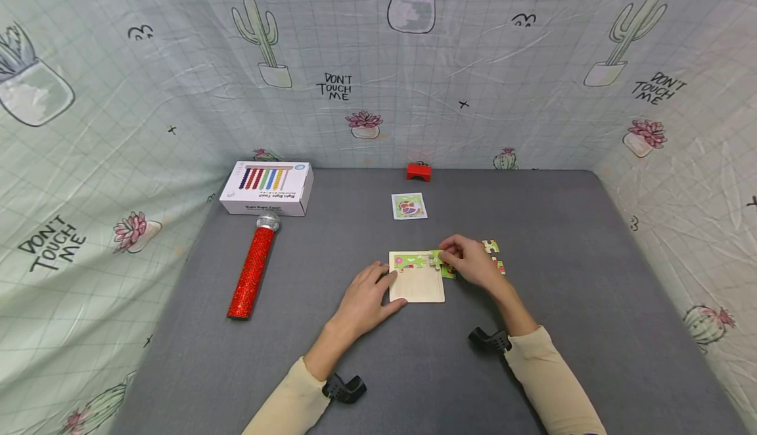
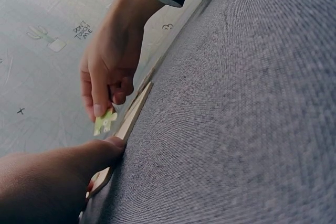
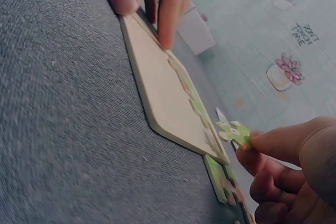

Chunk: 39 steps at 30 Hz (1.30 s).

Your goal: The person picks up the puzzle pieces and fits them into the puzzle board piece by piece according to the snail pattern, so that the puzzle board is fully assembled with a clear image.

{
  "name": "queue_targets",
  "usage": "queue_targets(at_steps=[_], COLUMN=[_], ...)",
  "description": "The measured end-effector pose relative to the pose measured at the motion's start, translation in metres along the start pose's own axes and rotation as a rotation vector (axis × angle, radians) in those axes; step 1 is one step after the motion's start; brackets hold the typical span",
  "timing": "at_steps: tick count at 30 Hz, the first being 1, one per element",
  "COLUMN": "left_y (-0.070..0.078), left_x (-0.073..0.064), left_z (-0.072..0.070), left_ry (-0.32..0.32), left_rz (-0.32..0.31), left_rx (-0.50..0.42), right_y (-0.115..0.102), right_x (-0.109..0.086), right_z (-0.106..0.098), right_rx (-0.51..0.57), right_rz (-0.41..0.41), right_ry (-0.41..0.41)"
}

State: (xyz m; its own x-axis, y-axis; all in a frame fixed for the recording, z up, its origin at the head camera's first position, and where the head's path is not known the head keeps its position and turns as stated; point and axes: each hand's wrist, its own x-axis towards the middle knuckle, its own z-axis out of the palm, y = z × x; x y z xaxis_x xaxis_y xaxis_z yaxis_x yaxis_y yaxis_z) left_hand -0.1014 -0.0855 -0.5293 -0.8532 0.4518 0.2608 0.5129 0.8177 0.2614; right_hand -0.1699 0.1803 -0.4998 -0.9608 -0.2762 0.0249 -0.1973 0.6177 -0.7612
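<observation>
A pale wooden puzzle tray (image 1: 416,289) lies flat, with several green puzzle pieces (image 1: 408,261) set along its far edge. My left hand (image 1: 365,296) rests at the tray's left side, fingers fairly straight; the thumb (image 2: 107,148) presses on its near edge and a fingertip (image 3: 167,40) touches the rim. Between thumb and forefinger, my right hand (image 1: 470,261) pinches a green puzzle piece (image 3: 234,132) just above the tray's far right corner. Another green piece (image 3: 215,179) lies against the tray's right side, partly under the right hand in the head view.
More loose pieces (image 1: 491,246) lie right of the right hand. A picture card (image 1: 409,206) and a red arched block (image 1: 418,172) sit farther back. To the left are a glittery red microphone (image 1: 253,271) and a white box (image 1: 266,188). Patterned cloth hangs behind the table.
</observation>
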Motion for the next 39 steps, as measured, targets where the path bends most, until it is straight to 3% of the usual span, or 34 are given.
queue_targets(at_steps=[17, 29, 39], left_y=[-0.001, -0.001, -0.001], left_x=[0.0, 0.0, 0.0], left_z=[0.002, 0.002, 0.001], left_ry=[-0.008, -0.026, -0.016], left_rz=[-0.006, -0.019, -0.01], left_rx=[-0.027, -0.023, -0.018], right_y=[-0.002, -0.001, -0.003], right_x=[0.003, 0.002, 0.004], right_z=[0.013, 0.016, 0.019], right_rx=[-0.114, -0.21, -0.234], right_rz=[0.004, -0.106, -0.106], right_ry=[-0.011, 0.0, -0.015])
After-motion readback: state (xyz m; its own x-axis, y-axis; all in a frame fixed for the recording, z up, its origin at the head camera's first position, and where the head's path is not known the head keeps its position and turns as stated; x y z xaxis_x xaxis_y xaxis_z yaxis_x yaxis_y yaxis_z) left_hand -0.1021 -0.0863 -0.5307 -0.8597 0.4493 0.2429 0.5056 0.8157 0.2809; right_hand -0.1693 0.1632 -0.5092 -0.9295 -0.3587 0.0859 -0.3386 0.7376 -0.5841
